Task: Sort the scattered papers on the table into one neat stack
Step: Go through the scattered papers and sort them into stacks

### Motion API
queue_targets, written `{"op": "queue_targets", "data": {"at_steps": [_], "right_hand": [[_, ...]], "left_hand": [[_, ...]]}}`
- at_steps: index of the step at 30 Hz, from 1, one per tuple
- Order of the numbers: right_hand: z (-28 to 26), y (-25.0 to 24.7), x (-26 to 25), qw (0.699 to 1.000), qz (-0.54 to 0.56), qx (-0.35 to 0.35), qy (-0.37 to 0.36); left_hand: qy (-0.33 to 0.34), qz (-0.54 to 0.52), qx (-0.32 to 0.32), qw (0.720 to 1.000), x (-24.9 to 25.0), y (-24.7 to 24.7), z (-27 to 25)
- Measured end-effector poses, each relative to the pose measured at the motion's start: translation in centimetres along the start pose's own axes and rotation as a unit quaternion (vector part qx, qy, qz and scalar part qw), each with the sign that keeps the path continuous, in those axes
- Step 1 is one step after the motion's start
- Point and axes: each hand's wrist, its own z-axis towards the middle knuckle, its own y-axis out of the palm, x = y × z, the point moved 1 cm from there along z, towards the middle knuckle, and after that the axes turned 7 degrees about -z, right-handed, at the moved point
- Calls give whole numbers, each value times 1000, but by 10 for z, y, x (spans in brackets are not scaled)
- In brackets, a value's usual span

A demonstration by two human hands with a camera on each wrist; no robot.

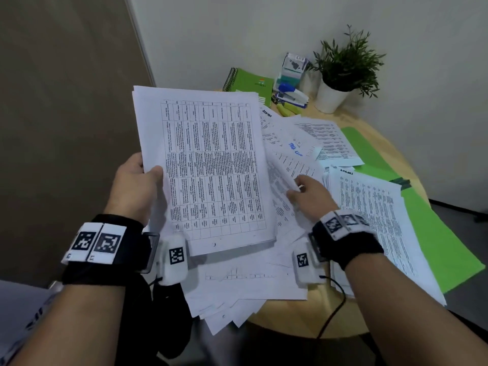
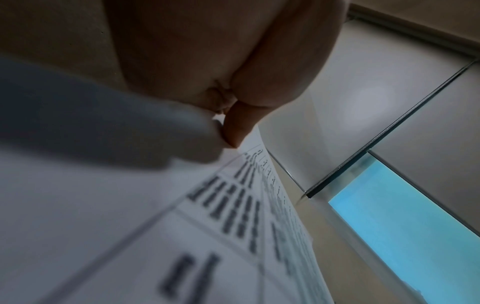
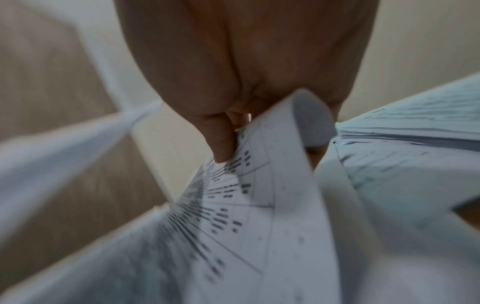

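Observation:
My left hand [image 1: 142,178] grips a bundle of printed sheets [image 1: 208,165] by its left edge and holds it tilted above the table, thumb on the top page with a ruled table on it. In the left wrist view the thumb [image 2: 236,123] presses that page [image 2: 182,226]. My right hand [image 1: 309,191] pinches the edge of a loose printed sheet [image 1: 285,165] lying just right of the bundle; the right wrist view shows the sheet [image 3: 259,195] curling up between thumb [image 3: 221,139] and fingers. More loose papers [image 1: 245,283] lie fanned under both hands, and another pile [image 1: 375,207] sits to the right.
Round wooden table [image 1: 338,320]. Green folders [image 1: 438,241] lie under the right pile. At the back stand a green spiral notebook [image 1: 250,83], a blue and white stapler [image 1: 293,95], a small box [image 1: 291,67] and a potted plant [image 1: 340,70]. Wall close behind.

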Motion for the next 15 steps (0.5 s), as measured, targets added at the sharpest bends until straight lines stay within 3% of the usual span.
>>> {"op": "queue_targets", "data": {"at_steps": [3, 7, 10, 15], "right_hand": [[-11, -17, 2, 986, 166, 2, -2], [-25, -28, -6, 898, 436, -43, -32], [-35, -27, -16, 869, 488, -66, -51], [-55, -32, -21, 882, 462, -82, -43]], "left_hand": [[-10, -44, -10, 999, 1, 3, 1], [-43, -157, -30, 986, 3, 13, -2], [-57, -184, -49, 980, 3, 22, -5], [-53, -149, -82, 984, -2, 39, -8]]}}
